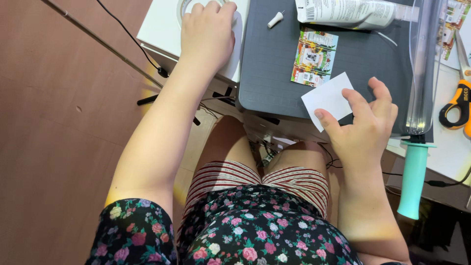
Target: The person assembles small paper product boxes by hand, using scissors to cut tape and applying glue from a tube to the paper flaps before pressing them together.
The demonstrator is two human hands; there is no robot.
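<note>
Bare grey mat point(274, 64) between colourful card point(314, 58) and white box point(162, 29); tube point(343, 12) blocks beyond

At the top of the frame the left hand point(208, 32) covers most of a roll of tape point(186, 6), whose ring is also cut by the upper edge, so whether the grip closes on it cannot be told. The white tube point(346, 12) at upper centre runs out past the top edge. At upper right, the clear ruler point(423, 64) and a printed sheet point(454, 27) are cropped. The orange-handled scissors point(458, 105) at the right edge show only handles and part of a blade. The print on the small colourful card point(315, 58) is too small to read. The right hand point(365, 127) hides one corner of the white paper slip point(327, 98).
</note>
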